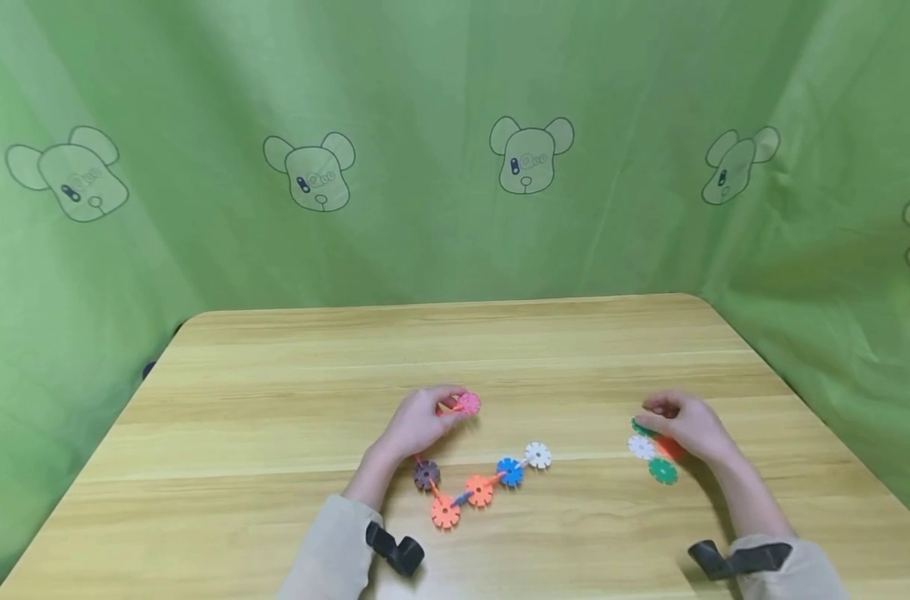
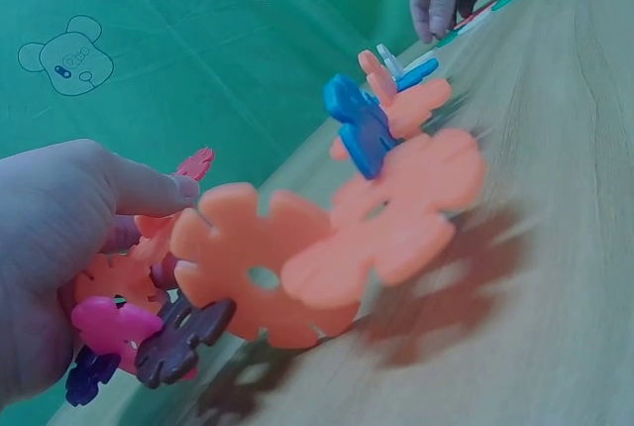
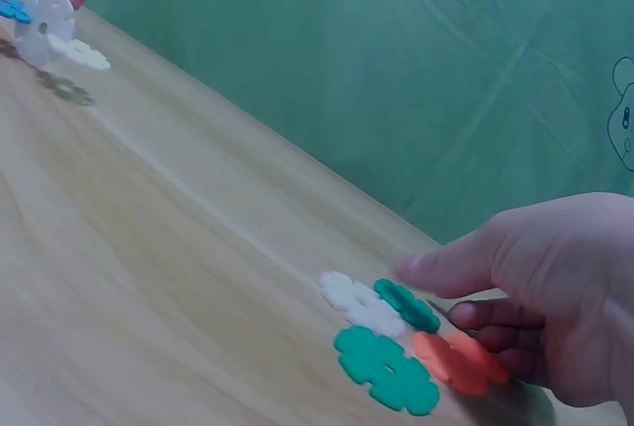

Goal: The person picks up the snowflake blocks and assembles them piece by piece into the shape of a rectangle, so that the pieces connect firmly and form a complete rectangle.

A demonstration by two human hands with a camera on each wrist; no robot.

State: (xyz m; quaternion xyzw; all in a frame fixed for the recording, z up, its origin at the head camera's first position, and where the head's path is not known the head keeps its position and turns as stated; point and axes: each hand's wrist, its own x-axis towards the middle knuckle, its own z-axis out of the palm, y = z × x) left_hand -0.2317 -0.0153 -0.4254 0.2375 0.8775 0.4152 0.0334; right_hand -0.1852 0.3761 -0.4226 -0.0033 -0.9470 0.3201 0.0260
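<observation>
A chain of interlocking notched plastic discs lies on the table, with a blue disc [image 1: 510, 472], orange disc [image 1: 445, 512] and dark purple disc [image 1: 427, 475] in it. At the chain's far left end, my left hand [image 1: 419, 423] grips orange pieces between thumb and fingers, by a pink disc [image 1: 467, 404]. On the right, my right hand [image 1: 683, 423] hovers over loose discs, its thumb at or just above a green disc [image 3: 406, 304]; contact is unclear. Beneath its bent fingers lies an orange-red disc [image 3: 461, 362], partly covered. A white disc [image 3: 362, 304] and another green disc [image 3: 386, 369] lie beside it.
The wooden table [image 1: 275, 375] reaches back to a green curtain [image 1: 425, 250] printed with bear heads. A white disc [image 1: 538, 455] ends the chain on the side facing the loose discs. Black camera mounts [image 1: 395, 550] sit on both sleeves.
</observation>
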